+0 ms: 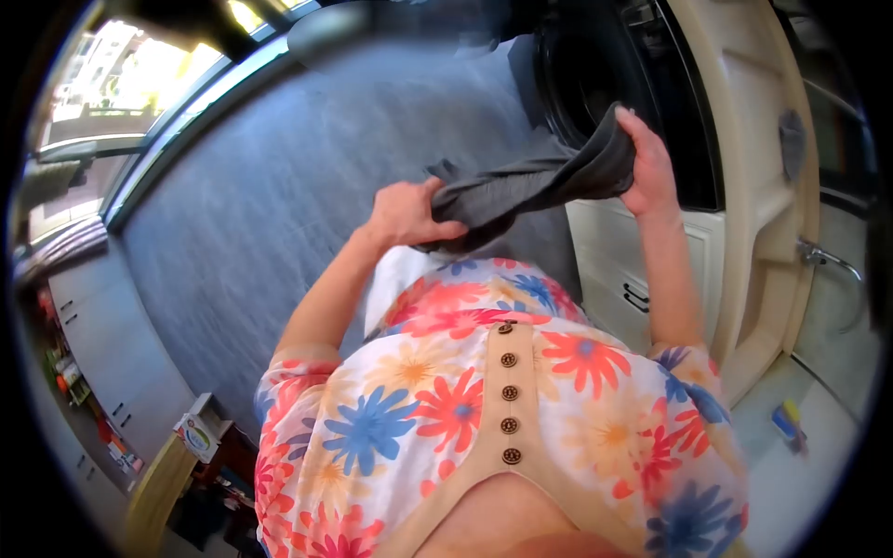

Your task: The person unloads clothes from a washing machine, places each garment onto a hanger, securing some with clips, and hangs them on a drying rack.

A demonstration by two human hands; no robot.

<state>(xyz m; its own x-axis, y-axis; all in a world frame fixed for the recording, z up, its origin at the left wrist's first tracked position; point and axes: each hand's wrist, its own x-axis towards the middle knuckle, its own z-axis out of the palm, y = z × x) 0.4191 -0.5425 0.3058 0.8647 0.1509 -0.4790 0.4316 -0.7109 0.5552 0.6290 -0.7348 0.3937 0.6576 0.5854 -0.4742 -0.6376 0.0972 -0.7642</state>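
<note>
A dark grey cloth (535, 186) is stretched between my two hands in front of my body. My left hand (409, 216) grips its bunched end, with the thumb lying over the fabric. At the other end, my right hand (648, 166) pinches the raised edge, which spreads wider there. Behind my right hand is the round dark opening of a black front-loading machine (586, 84). The cloth hangs in the air above the grey floor, and its underside is hidden.
White cabinet with dark handles (609, 270) below the machine. A beige sink counter (744, 186) with a metal faucet (833, 256) stands at right. Cabinets (121, 344), a box (197, 437) and a window (130, 84) are at left.
</note>
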